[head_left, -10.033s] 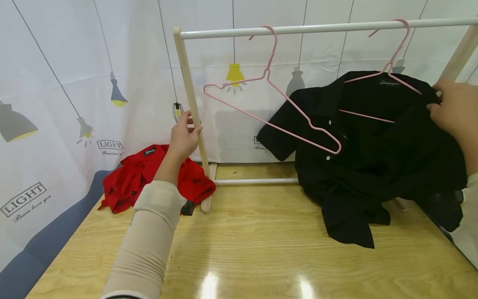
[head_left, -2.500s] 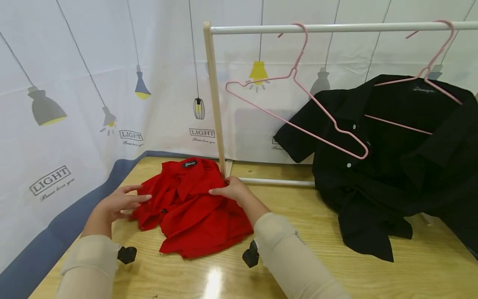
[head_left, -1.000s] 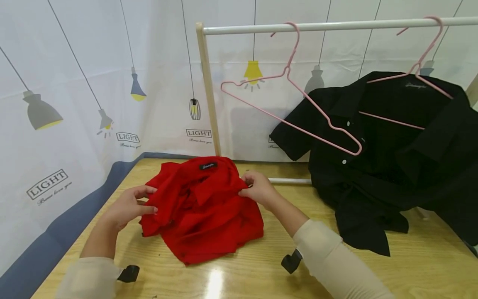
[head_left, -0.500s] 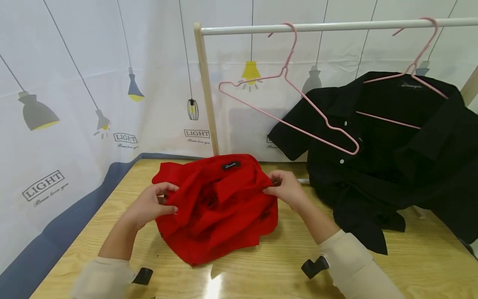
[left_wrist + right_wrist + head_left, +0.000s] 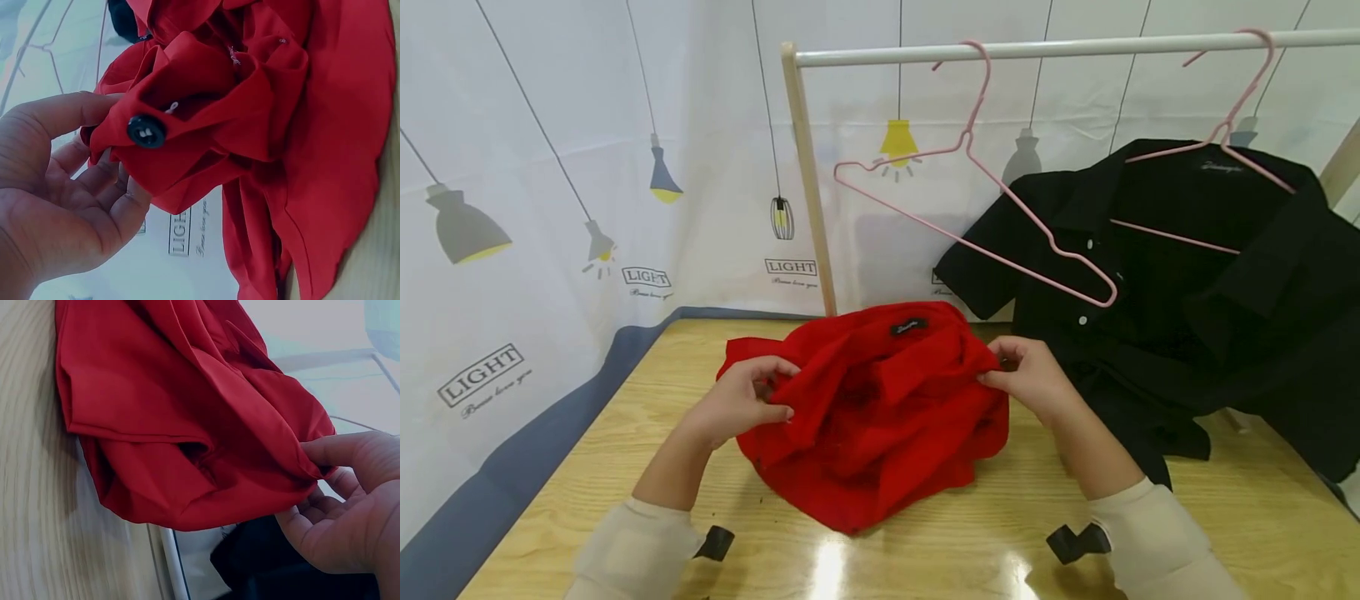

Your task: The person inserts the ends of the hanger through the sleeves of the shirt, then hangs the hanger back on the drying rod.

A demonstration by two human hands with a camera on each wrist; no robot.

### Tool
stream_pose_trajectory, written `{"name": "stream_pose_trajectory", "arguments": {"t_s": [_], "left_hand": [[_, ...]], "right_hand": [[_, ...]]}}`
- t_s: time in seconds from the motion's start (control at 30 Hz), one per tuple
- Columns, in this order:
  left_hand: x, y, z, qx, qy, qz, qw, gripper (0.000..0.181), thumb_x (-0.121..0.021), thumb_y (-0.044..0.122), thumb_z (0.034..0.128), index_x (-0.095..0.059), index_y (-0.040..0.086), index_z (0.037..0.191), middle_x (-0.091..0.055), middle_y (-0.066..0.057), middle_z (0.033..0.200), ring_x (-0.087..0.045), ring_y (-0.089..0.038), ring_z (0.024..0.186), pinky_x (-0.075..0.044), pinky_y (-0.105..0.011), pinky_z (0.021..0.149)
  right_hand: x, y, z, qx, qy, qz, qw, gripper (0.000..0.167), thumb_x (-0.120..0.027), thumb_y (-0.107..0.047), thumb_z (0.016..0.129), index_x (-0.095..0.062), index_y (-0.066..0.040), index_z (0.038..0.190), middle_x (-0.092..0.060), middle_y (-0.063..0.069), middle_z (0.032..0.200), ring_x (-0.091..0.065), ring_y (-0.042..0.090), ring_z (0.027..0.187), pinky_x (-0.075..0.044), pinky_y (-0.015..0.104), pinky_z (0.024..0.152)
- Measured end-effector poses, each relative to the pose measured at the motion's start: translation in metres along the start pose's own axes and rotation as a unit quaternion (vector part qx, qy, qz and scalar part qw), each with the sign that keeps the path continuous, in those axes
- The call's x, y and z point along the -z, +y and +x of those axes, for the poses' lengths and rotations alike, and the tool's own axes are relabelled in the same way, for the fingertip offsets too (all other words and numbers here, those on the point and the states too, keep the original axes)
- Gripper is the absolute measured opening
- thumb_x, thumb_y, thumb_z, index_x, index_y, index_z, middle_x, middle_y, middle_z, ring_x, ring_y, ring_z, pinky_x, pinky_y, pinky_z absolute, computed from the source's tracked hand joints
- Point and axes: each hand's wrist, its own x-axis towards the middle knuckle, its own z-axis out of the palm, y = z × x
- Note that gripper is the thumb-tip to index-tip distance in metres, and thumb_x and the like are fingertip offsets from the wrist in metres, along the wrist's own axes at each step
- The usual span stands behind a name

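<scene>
A crumpled red shirt (image 5: 880, 417) with a dark neck label is held in front of the rack by both hands. My left hand (image 5: 741, 404) pinches its left side; in the left wrist view a black button (image 5: 147, 131) shows beside those fingers. On the other side my right hand (image 5: 1030, 375) pinches the cloth near the shoulder, seen also in the right wrist view, where the shirt's folds (image 5: 187, 425) hang down to the wood. Behind, a bare pink hanger (image 5: 973, 208) hangs from the rail. A black shirt (image 5: 1187, 317) hangs on a second pink hanger (image 5: 1232, 125) at the right.
The clothes rack has a white rail (image 5: 1075, 48) and a wooden left post (image 5: 808, 183). It stands on a wood-grain table (image 5: 625, 450). A white curtain (image 5: 715, 150) printed with lamps closes off the back and left side.
Ten seconds ago the left hand was at the rack post and the right at the black shirt. Both hands then took hold of the red shirt, lifted it and carried it rightward.
</scene>
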Motion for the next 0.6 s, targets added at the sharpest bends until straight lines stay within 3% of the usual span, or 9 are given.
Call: {"name": "stream_pose_trajectory", "arguments": {"t_s": [0.33,0.6], "left_hand": [[-0.017,0.011,0.018,-0.024,-0.016,0.020,0.9994,0.036,-0.072,-0.008,0.0792,-0.063,-0.001,0.113,-0.060,-0.012,0.101,-0.056,-0.026,0.084,-0.053,-0.032,0.071],[-0.029,0.018,0.031,-0.018,-0.015,0.059,0.9980,0.034,-0.070,-0.007,0.0796,-0.065,0.005,0.111,-0.060,-0.009,0.097,-0.056,-0.025,0.083,-0.053,-0.034,0.067]], "right_hand": [[0.031,0.004,-0.018,0.021,0.029,-0.041,0.9985,0.013,-0.068,0.000,0.087,-0.063,0.005,0.099,-0.063,0.012,0.091,-0.054,0.023,0.081,-0.050,0.027,0.070],[0.064,0.005,-0.030,0.036,0.062,-0.082,0.9940,0.015,-0.067,-0.002,0.089,-0.063,0.005,0.101,-0.064,0.010,0.092,-0.056,0.017,0.078,-0.051,0.025,0.067]]}}
